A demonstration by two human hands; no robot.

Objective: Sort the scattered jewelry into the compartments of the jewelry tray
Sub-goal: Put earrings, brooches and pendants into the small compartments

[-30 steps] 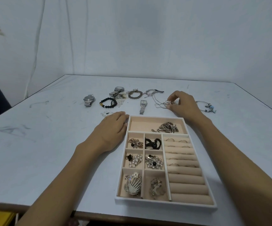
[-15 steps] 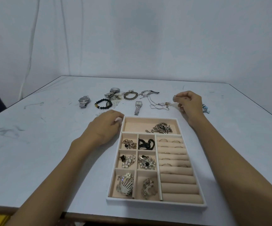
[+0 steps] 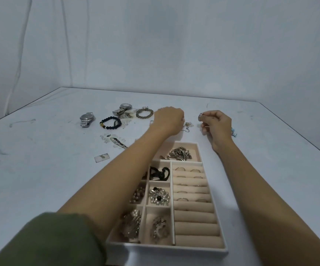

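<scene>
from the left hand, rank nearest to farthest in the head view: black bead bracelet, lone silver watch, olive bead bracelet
1. olive bead bracelet, just left of the left hand
2. black bead bracelet, further left
3. lone silver watch, far left

Left hand (image 3: 167, 120) reaches palm-down; right hand (image 3: 217, 124) pinches a silver trinket (image 3: 200, 116).

A scuffed white table (image 3: 40, 169) stands before a pale wall (image 3: 174, 45).
</scene>
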